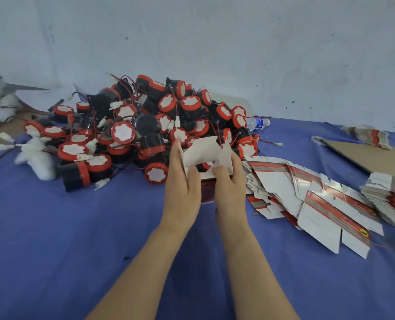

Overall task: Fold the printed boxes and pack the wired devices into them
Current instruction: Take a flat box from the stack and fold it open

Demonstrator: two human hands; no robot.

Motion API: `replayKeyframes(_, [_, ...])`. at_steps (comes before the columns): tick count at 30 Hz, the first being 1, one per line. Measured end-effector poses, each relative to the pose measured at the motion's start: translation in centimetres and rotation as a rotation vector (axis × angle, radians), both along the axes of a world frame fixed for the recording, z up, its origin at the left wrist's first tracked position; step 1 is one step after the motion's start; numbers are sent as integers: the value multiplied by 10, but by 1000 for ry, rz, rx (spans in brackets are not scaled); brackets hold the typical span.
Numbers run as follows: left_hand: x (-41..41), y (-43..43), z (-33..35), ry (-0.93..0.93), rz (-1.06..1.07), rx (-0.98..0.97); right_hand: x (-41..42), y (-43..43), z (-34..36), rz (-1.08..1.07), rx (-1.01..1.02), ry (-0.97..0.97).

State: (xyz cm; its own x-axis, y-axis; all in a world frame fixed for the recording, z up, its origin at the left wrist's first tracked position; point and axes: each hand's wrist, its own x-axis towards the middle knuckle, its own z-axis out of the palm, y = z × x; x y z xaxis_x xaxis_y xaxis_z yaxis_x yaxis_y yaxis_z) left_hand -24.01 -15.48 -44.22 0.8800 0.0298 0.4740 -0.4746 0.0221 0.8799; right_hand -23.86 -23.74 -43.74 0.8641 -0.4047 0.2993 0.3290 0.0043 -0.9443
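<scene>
We have open blue cloth in front of us and to our left. Ahead, the heap of wired devices with its tangled wires bars the way to the wall. On our right, fanned flat printed boxes and a stacked bundle of them cover the cloth.

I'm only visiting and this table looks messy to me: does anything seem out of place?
A water bottle lies on its side behind the tangled heap of wired devices. The flat boxes lie fanned out askew at the right. White fluffy lumps sit at the heap's left edge.
</scene>
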Motion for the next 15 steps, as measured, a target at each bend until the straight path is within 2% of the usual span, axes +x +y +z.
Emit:
replayKeyframes(2, [-1,1,2,-60,14,50,-2,0,0,12,-4,-39])
replayKeyframes(4, [2,5,1,-63,24,24,-4,0,1,130,-5,-64])
replayKeyframes(7, [5,7,1,-49,45,-17,-6,-3,7,322,140,-30])
replayKeyframes(9, [2,6,4,-62,-3,-10,-5,-4,6,283,165,-1])
replayKeyframes(12, [1,4,7,10,-116,-98,-4,-6,3,174,103,8])
replayKeyframes(15, [3,5,6,4,-73,-50,-4,-4,4,133,39,-11])
